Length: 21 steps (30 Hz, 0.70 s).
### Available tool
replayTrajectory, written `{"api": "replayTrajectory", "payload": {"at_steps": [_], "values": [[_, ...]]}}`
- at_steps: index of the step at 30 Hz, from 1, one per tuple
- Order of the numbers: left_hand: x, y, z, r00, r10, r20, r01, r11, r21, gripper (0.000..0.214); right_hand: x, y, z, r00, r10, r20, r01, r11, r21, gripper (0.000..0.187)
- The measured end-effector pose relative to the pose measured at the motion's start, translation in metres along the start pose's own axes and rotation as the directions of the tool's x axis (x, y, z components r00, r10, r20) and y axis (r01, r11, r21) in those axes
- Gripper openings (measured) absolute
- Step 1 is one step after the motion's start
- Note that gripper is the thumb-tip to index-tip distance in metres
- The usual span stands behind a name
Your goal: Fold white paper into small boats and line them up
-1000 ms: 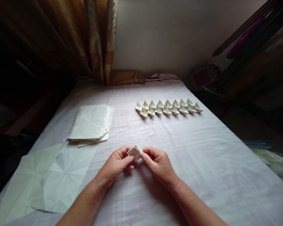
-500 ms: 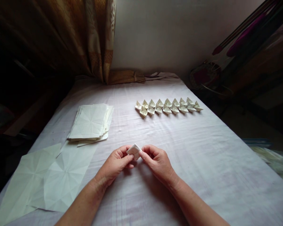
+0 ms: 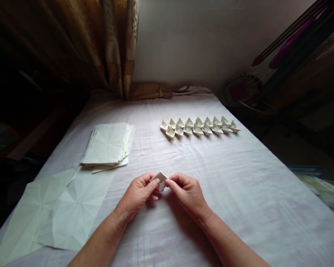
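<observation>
The left hand (image 3: 136, 193) and right hand (image 3: 189, 191) pinch a small folded paper (image 3: 161, 177) tightly between thumb and fingers, in front and to the right of a paper stack (image 3: 107, 144). Creased sheets (image 3: 76, 211) lie just before the stack; two rows of paper boats (image 3: 198, 130) stand to its right.

The fingers (image 3: 153, 184) hide part of the folded paper (image 3: 161, 178).
</observation>
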State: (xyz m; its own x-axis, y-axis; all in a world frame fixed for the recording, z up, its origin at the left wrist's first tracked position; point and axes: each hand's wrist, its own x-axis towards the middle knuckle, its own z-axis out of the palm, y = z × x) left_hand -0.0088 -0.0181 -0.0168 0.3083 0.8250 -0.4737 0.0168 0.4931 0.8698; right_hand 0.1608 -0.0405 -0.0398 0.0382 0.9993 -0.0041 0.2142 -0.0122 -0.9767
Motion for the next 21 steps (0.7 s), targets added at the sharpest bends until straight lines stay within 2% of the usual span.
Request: {"api": "replayTrajectory", "payload": {"at_steps": [7, 15, 21], "values": [[0.0001, 0.0009, 0.0005, 1.0, -0.005, -0.028, 0.004, 0.999, -0.033, 0.055, 0.0016, -0.0022, -0.0062, 0.996, -0.049, 0.07, 0.055, 0.994, -0.09, 0.026], [-0.0014, 0.0037, 0.0016, 1.0, -0.011, 0.016, 0.012, 1.0, -0.01, 0.051, 0.0025, -0.0036, -0.0031, 0.991, -0.13, -0.006, 0.126, 0.966, -0.228, 0.026], [0.0008, 0.0007, 0.0047, 0.997, -0.044, -0.067, 0.045, 0.999, 0.013, 0.048, 0.0017, -0.0041, -0.0022, 0.991, -0.133, -0.02, 0.125, 0.965, -0.232, 0.025]]}}
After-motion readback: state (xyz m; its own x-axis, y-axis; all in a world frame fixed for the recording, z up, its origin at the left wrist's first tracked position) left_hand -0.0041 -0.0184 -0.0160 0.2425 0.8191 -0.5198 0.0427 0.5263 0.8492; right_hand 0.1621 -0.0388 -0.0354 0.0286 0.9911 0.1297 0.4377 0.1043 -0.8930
